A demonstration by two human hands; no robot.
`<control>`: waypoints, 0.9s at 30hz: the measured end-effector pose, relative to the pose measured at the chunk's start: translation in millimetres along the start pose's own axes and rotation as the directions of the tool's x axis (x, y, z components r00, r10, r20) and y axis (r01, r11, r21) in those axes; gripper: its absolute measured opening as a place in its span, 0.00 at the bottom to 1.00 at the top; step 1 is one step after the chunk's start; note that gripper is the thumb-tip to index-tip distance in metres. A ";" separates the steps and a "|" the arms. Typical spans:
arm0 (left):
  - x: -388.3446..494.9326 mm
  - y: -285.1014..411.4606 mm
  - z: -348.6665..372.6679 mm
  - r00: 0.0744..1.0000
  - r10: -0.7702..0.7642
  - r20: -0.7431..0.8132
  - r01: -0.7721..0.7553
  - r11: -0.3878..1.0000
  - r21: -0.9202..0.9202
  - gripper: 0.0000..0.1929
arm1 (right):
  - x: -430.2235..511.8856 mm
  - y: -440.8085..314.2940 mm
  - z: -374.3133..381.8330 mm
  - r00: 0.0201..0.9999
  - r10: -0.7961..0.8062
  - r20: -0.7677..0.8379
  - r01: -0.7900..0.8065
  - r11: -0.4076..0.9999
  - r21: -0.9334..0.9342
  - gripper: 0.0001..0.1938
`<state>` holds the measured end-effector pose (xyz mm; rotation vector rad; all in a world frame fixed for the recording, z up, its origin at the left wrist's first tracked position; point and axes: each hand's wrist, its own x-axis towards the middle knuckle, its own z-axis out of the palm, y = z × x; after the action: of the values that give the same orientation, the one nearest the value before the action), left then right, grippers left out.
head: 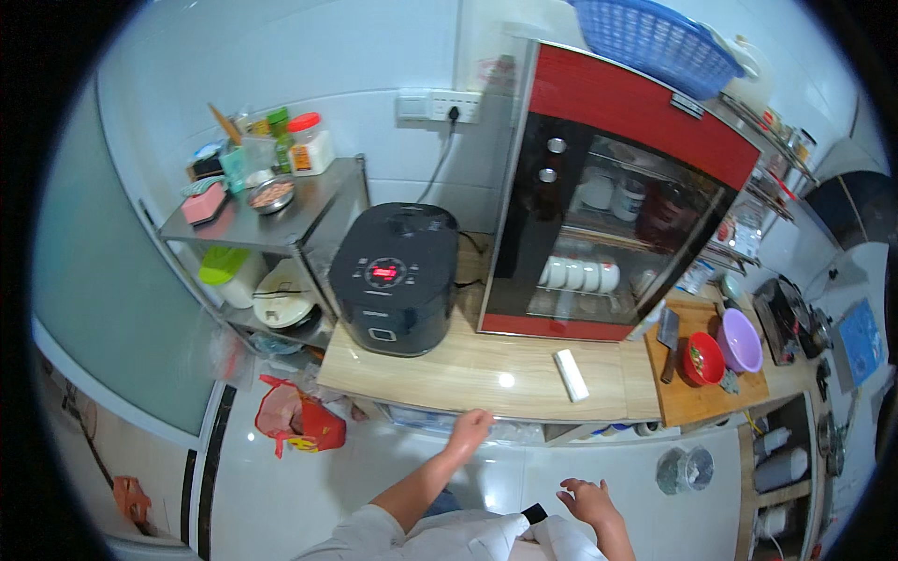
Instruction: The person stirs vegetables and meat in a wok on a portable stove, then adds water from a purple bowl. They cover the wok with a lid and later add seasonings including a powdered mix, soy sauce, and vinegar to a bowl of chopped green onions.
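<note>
My left hand (471, 428) is at the front edge of the wood-grain counter (449, 382), its fingers curled. Whether it grips anything there, I cannot tell. Lower down and to the right, my right hand (588, 499) hangs over the floor in front of my body, empty, with fingers apart. On the counter a white rectangular block-like object (572, 376) lies beyond both hands. A black rice cooker (394, 280) stands at the counter's left end, lid down, its red display lit. Right of it rises a red and black dish cabinet (533, 231) with cups and bowls behind glass.
A wooden cutting board (751, 403) at right bears a cleaver (668, 333), a red bowl (704, 361) with chopped food and a purple bowl (741, 340). A metal shelf (316, 196) stands left. On the floor are a red bag (323, 424) and a clear container (698, 468).
</note>
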<state>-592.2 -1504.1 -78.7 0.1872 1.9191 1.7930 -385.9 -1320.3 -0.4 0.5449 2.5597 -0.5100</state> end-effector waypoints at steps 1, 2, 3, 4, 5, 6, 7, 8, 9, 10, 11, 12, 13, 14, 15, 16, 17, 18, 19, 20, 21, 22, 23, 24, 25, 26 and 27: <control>-7.7 4.1 -25.2 0.996 -0.027 -0.087 0.023 0.999 -0.044 0.14 | 8.6 -12.0 -2.3 0.999 -0.043 0.011 0.044 0.999 -0.016 0.17; -16.9 8.0 -49.5 0.987 -0.049 -0.153 0.039 0.997 -0.067 0.14 | 17.8 -26.7 -5.3 0.995 -0.097 -0.002 0.097 0.994 -0.044 0.17; -28.0 9.1 -72.5 0.972 -0.074 -0.225 0.054 0.994 -0.097 0.15 | 26.4 -43.4 -8.5 0.988 -0.156 -0.010 0.155 0.985 -0.078 0.17; -38.3 0.7 -92.5 0.957 -0.078 -0.280 0.033 0.986 -0.164 0.15 | 30.5 -56.0 -7.0 0.978 -0.209 0.000 0.207 0.971 -0.120 0.17; -48.1 -11.6 -110.3 0.938 -0.084 -0.337 0.006 0.974 -0.227 0.15 | 35.2 -67.5 -0.9 0.960 -0.278 0.012 0.278 0.953 -0.122 0.17; -54.3 -27.4 -122.5 0.885 -0.065 -0.461 -0.011 0.987 -0.161 0.15 | 42.1 -78.6 3.6 0.938 -0.347 0.021 0.347 0.929 -0.129 0.17; -66.0 -29.0 -133.9 0.856 -0.109 -0.505 0.004 0.979 -0.206 0.15 | 48.5 -90.1 5.8 0.910 -0.415 0.025 0.415 0.901 -0.127 0.17; -77.2 -29.8 -145.2 0.825 -0.153 -0.543 0.015 0.968 -0.251 0.15 | 51.7 -100.7 4.6 0.885 -0.458 0.084 0.466 0.870 -0.161 0.17; -92.4 -32.2 -159.3 0.790 -0.201 -0.580 0.032 0.957 -0.289 0.15 | 52.4 -111.2 7.6 0.871 -0.473 0.133 0.490 0.852 -0.183 0.17; -104.2 -39.5 -173.7 0.756 -0.192 -0.626 -0.005 0.954 -0.300 0.15 | 52.7 -121.7 9.9 0.856 -0.486 0.176 0.514 0.833 -0.203 0.18; -116.8 -45.8 -190.4 0.714 -0.204 -0.670 -0.004 0.956 -0.295 0.15 | 53.5 -132.7 13.0 0.842 -0.494 0.216 0.535 0.815 -0.222 0.18; -125.7 -44.9 -205.6 0.680 -0.212 -0.702 -0.004 0.956 -0.293 0.15 | 54.3 -142.9 15.5 0.839 -0.488 0.241 0.538 0.811 -0.231 0.18; -133.4 -44.4 -222.6 0.647 -0.220 -0.730 -0.003 0.957 -0.290 0.15 | 53.9 -154.0 19.9 0.828 -0.497 0.259 0.551 0.805 -0.218 0.18; -141.0 -45.2 -242.2 0.609 -0.242 -0.755 -0.020 0.947 -0.320 0.16 | 53.1 -165.4 25.1 0.819 -0.503 0.276 0.561 0.802 -0.204 0.18; -146.3 -46.4 -263.2 0.572 -0.253 -0.780 -0.049 0.939 -0.340 0.18 | 52.2 -177.6 28.2 0.813 -0.507 0.285 0.567 0.801 -0.192 0.18; -147.4 -47.5 -285.7 0.541 -0.261 -0.800 -0.081 0.930 -0.358 0.19 | 51.5 -191.8 29.7 0.800 -0.517 0.303 0.584 0.788 -0.197 0.19; -147.8 -48.3 -308.1 0.511 -0.270 -0.816 -0.113 0.920 -0.375 0.21 | 50.3 -208.3 31.3 0.788 -0.525 0.321 0.598 0.776 -0.200 0.19; -148.6 -47.3 -329.8 0.573 -0.280 -0.770 -0.235 0.844 -0.482 0.22 | 50.1 -225.9 33.6 0.776 -0.530 0.343 0.612 0.765 -0.202 0.19; -148.7 -46.2 -351.7 0.636 -0.276 -0.721 -0.340 0.738 -0.583 0.25 | 50.8 -246.6 35.7 0.776 -0.542 0.323 0.619 0.752 -0.226 0.20; -152.5 -45.2 -373.0 0.688 -0.262 -0.676 -0.423 0.613 -0.667 0.28 | 51.1 -272.6 39.7 0.769 -0.558 0.311 0.632 0.736 -0.242 0.20; -152.6 -47.6 -392.3 0.753 -0.179 -0.634 -0.488 0.495 -0.719 0.31 | 51.4 -300.0 44.0 0.762 -0.574 0.300 0.644 0.720 -0.259 0.21; -150.5 -52.0 -411.1 0.799 -0.083 -0.595 -0.532 0.365 -0.764 0.34 | 53.2 -328.4 49.6 0.722 -0.652 0.232 0.692 0.687 -0.222 0.22; -148.0 -54.6 -428.6 0.829 0.022 -0.559 -0.549 0.229 -0.804 0.37 | 55.4 -358.8 55.7 0.677 -0.719 0.159 0.736 0.651 -0.187 0.24; -146.8 -47.4 -440.4 0.842 0.072 -0.535 -0.539 0.163 -0.827 0.42 | 54.0 -395.3 58.5 0.616 -0.782 0.093 0.785 0.601 -0.148 0.25; -149.1 -45.5 -450.4 0.829 0.071 -0.554 -0.557 0.178 -0.811 0.43 | 50.4 -434.2 63.4 0.547 -0.836 0.030 0.833 0.541 -0.112 0.26; -149.4 -42.0 -457.9 0.820 0.074 -0.567 -0.570 0.191 -0.799 0.44 | 45.6 -470.3 69.7 0.450 -0.892 -0.030 0.889 0.451 -0.075 0.27; -150.6 -37.9 -464.4 0.808 0.077 -0.584 -0.586 0.205 -0.784 0.45 | 39.8 -503.5 79.9 0.344 -0.934 -0.093 0.936 0.349 -0.042 0.27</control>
<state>-660.2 -1989.1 -73.3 -0.2705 0.5799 3.2193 -619.7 -1773.2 41.2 -1.0977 2.7251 -0.8755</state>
